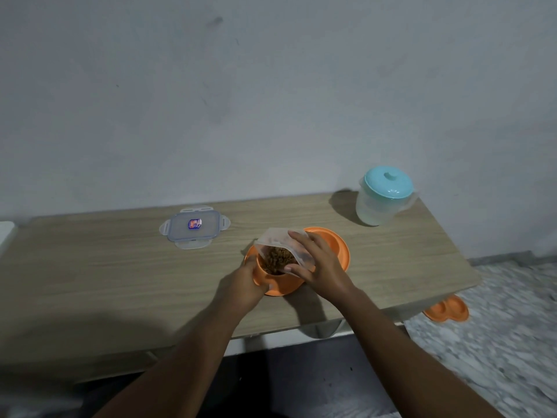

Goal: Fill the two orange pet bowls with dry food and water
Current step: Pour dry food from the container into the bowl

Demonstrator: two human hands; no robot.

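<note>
Two orange pet bowls sit joined on an orange base [342, 254] near the middle of the wooden table [120, 267]. My left hand [245, 286] grips the near bowl [259, 277] by its side. My right hand [316, 263] holds a clear plastic container [277, 241] tilted over that bowl, and brown dry food [277, 260] slides from it into the bowl. The far bowl [330, 236] is mostly hidden behind my right hand. A clear water jug with a turquoise lid [384, 196] stands at the table's back right corner.
The container's clear lid [194, 227] with a blue seal lies flat at the back of the table, left of the bowls. Another orange double dish [449, 309] lies on the speckled floor beyond the table's right edge. A grey wall rises directly behind the table.
</note>
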